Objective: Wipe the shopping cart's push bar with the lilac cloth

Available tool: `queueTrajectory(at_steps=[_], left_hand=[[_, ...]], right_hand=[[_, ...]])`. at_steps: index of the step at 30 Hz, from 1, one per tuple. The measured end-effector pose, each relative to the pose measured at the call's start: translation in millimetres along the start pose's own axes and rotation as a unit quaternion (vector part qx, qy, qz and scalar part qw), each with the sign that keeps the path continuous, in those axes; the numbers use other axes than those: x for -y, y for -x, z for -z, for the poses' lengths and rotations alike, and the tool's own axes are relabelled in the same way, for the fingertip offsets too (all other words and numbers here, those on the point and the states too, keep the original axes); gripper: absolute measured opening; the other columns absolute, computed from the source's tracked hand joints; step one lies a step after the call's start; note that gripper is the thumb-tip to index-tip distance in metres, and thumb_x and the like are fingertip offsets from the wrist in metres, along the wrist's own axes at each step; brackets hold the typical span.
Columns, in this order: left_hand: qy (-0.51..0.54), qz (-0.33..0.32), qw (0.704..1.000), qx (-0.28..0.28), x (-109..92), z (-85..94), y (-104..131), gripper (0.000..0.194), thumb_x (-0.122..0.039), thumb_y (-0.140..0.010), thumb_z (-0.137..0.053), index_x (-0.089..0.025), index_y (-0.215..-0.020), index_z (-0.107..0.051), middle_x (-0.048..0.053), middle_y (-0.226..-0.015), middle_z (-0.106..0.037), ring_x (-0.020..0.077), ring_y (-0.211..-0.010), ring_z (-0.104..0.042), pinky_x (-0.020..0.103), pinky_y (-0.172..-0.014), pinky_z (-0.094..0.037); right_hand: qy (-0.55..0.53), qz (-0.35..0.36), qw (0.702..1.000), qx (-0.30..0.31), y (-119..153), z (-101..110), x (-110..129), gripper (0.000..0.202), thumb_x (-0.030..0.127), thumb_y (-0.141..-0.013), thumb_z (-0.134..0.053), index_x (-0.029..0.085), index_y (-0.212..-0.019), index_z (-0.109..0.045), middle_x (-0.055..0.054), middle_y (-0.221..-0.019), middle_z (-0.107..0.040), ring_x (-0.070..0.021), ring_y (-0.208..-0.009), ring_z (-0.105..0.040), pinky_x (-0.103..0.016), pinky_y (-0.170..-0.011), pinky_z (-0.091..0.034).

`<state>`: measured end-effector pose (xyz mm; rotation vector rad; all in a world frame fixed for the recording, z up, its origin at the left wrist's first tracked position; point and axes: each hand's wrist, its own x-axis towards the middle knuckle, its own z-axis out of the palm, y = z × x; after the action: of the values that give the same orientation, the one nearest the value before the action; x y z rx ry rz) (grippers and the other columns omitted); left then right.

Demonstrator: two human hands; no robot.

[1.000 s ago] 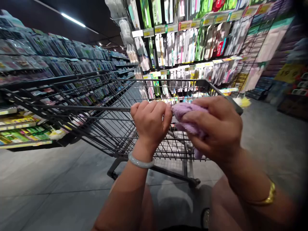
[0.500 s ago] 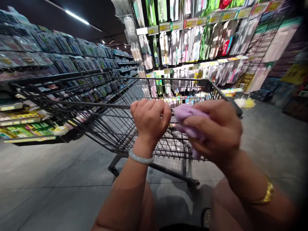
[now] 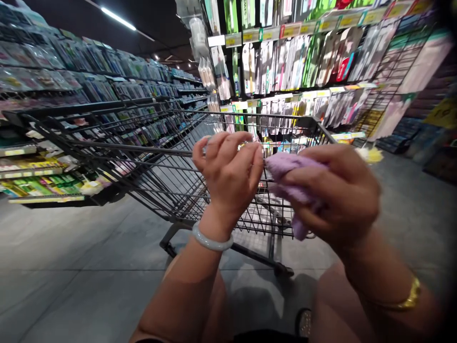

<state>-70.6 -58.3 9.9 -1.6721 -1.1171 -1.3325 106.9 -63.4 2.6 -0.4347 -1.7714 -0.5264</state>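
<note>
Purple cloth point(image 3: 294, 166) is bunched in my right hand point(image 3: 342, 195), its fingers and thumb closed round it and one end hanging below. The cloth is beside my left hand, over the near side of a black wire shopping cart point(image 3: 160, 190). My left hand point(image 3: 230, 166) is at the cart's top rail point(image 3: 150, 150), its fingers bent but loosened and spread, with a gap showing under them. Whether its palm still touches the rail is hidden. A pale bangle point(image 3: 212, 240) circles my left wrist and a gold bracelet point(image 3: 407, 297) my right.
Shelves of packaged goods point(image 3: 143, 90) run along the left. Beyond the cart stands a lit rack of hanging packs point(image 3: 282, 62). A cart wheel point(image 3: 283, 270) rests on the grey floor point(image 3: 71, 247), near my shoe point(image 3: 304, 321).
My left hand has loosened from a closed grip on the rail, its fingers lifting apart. My right hand has shifted slightly right with the cloth. The view has moved slightly.
</note>
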Motion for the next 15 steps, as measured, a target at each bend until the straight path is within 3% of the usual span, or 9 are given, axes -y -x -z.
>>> queueTrajectory(at_steps=[4, 6, 11, 15], left_hand=[[0.003, -0.033, 0.997, 0.071, -1, -3.1, 3, 0.024, -0.034, -0.096, -0.049, -0.025, -0.077, -0.06, -0.001, -0.078, -0.068, 0.0192, -0.085, -0.057, 0.041, -0.095, -0.031], [-0.021, -0.037, 0.996, 0.084, 2, -6.2, 5, 0.027, -0.036, -0.096, -0.047, -0.024, -0.074, -0.056, 0.001, -0.072, -0.063, 0.0202, -0.079, -0.053, 0.041, -0.087, -0.032], [-0.039, -0.042, 0.996, 0.072, 6, -9.8, 6, 0.024, -0.037, -0.094, -0.047, -0.024, -0.075, -0.054, 0.002, -0.073, -0.062, 0.0213, -0.078, -0.05, 0.042, -0.082, -0.029], [-0.044, -0.043, 0.997, 0.056, 8, -12.5, 7, 0.025, -0.034, -0.095, -0.046, -0.025, -0.074, -0.054, 0.001, -0.069, -0.06, 0.0205, -0.076, -0.049, 0.041, -0.083, -0.029]], right_hand=[[-0.016, -0.072, 0.993, -0.092, -6, 7, -5, 0.013, 0.023, -0.071, -0.07, 0.025, -0.084, -0.069, -0.003, -0.087, -0.063, -0.0224, -0.088, -0.063, -0.039, -0.074, -0.049], [0.002, -0.074, 0.995, -0.07, -5, 3, -4, 0.015, 0.024, -0.071, -0.07, 0.026, -0.086, -0.068, -0.003, -0.088, -0.063, -0.023, -0.088, -0.062, -0.04, -0.075, -0.049], [0.045, 0.046, 0.998, -0.008, 3, -6, -1, 0.03, 0.026, -0.066, -0.074, 0.026, -0.095, -0.067, -0.004, -0.1, -0.067, -0.0221, -0.084, -0.061, -0.038, -0.069, -0.047], [-0.009, -0.035, 0.999, -0.034, 5, 12, -11, 0.026, 0.023, -0.07, -0.07, 0.026, -0.096, -0.067, -0.005, -0.098, -0.064, -0.0239, -0.09, -0.061, -0.041, -0.076, -0.049]])
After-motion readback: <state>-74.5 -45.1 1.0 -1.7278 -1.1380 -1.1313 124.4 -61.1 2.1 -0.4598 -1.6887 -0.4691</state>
